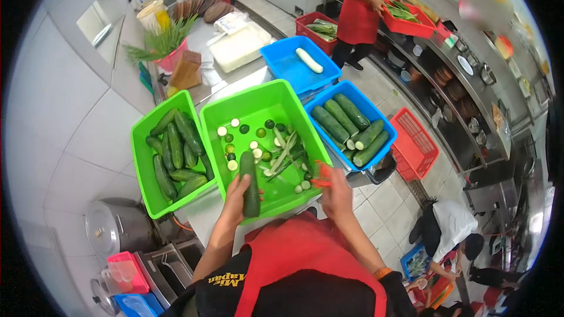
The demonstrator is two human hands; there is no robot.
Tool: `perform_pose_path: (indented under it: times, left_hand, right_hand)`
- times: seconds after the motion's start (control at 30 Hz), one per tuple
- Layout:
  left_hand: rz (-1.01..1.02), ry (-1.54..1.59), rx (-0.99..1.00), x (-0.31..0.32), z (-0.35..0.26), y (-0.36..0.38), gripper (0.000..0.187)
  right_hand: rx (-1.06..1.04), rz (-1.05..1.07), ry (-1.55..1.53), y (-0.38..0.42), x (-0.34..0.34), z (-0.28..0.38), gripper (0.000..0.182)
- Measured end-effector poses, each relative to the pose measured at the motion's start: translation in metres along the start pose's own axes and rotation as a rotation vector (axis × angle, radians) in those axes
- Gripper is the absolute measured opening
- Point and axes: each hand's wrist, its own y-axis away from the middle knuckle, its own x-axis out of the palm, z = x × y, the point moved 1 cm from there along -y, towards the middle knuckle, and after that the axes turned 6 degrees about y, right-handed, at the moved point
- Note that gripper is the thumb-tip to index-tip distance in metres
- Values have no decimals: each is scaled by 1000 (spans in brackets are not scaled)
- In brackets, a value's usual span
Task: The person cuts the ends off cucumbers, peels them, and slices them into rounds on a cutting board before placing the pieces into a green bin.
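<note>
My left hand (235,199) is closed around a dark green cucumber (249,182), held upright over the near side of a large green bin (294,202). In my right hand (339,194), at the bin's right edge, is a red peeler (322,175); motion blurs its shape. Cut cucumber ends (232,165) and long green peelings (286,154) lie inside the bin. To the left, a smaller green bin (141,167) holds several whole cucumbers (175,144). At the right, several cucumbers with trimmed ends (333,122) fill a blue bin (385,122).
A blue tray (288,70) with one peeled pale cucumber (309,60) stands beyond the bins. Red crates (418,147) sit on the floor at right. A co-worker (361,9) carries a red crate of greens (409,17). A metal pot (114,226) stands lower left.
</note>
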Motion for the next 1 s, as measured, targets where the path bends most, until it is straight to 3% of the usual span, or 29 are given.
perform_pose_path:
  times: [0.07,0.13,0.2,0.27,0.33,0.4,0.47,0.53,0.57,0.67,0.87,1.0]
  left_hand:
    - [112,-140,0,4,0,4,47]
    - [103,-46,-30,6,-5,8,47]
    - [107,145,124,12,-10,14,55]
    - [162,285,102,12,-18,14,53]
    - [239,415,104,14,-24,9,51]
    - [249,464,149,20,-24,5,68]
    - [227,427,238,36,-36,9,69]
    - [197,397,371,50,-44,18,67]
    - [177,380,407,57,-48,21,66]
    - [150,383,471,66,-46,20,66]
    - [73,360,522,90,-51,23,65]
    - [7,298,542,91,-55,18,67]
  right_hand:
    - [-77,127,66,-3,11,26,53]
    - [-70,222,256,-2,16,38,57]
    - [-4,284,229,-1,9,44,59]
    - [85,221,-26,-13,0,58,64]
    - [22,273,-102,-30,-2,77,65]
    - [-247,339,-162,-45,-3,95,62]
    - [-367,319,-212,-56,2,111,56]
    - [-465,153,-321,-62,3,123,45]
    - [-325,186,-384,-59,7,121,34]
    - [-282,252,-384,-64,5,128,23]
    - [-323,130,-495,-78,1,135,21]
    - [-343,170,-460,-92,-1,134,18]
